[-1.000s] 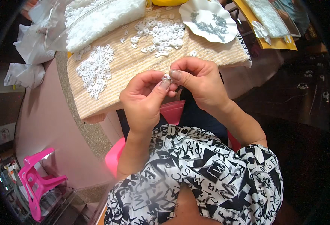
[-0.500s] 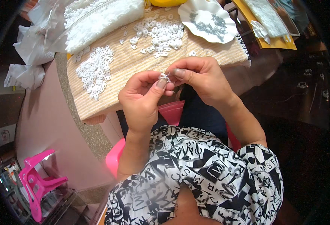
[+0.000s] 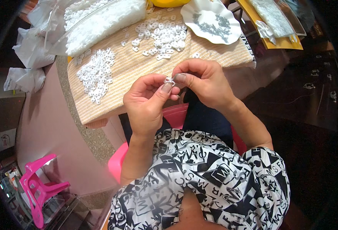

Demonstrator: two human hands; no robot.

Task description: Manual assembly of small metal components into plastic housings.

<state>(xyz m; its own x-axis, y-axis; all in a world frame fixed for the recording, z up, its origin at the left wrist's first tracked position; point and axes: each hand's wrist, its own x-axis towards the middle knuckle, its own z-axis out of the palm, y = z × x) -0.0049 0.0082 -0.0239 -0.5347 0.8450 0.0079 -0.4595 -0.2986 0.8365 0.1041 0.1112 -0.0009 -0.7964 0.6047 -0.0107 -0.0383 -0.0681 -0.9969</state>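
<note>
Above the near edge of the cloth, my left hand point(image 3: 146, 103) pinches a small white plastic piece point(image 3: 169, 80) between thumb and index finger. My right hand point(image 3: 207, 82) meets it from the right, thumb and index finger pressed together at the piece's edge; whatever is in that pinch is too small to make out. Loose white pieces with holes lie in a left pile point(image 3: 96, 74) and a middle pile point(image 3: 163, 36) beyond my hands. A white scalloped plate point(image 3: 208, 15) at the far right holds small dark grey bits point(image 3: 222, 28).
A striped cloth point(image 3: 126, 69) covers the table. Clear plastic packaging point(image 3: 103, 28) full of white pieces stands at the back left, with crumpled white bags point(image 3: 31, 48) beside it. A yellow-edged pack point(image 3: 272, 19) lies far right. A pink stool point(image 3: 42, 188) is at lower left.
Both hands stay together at the white piece. My right fingertips have drawn slightly closer to it, and the view has shifted a little.
</note>
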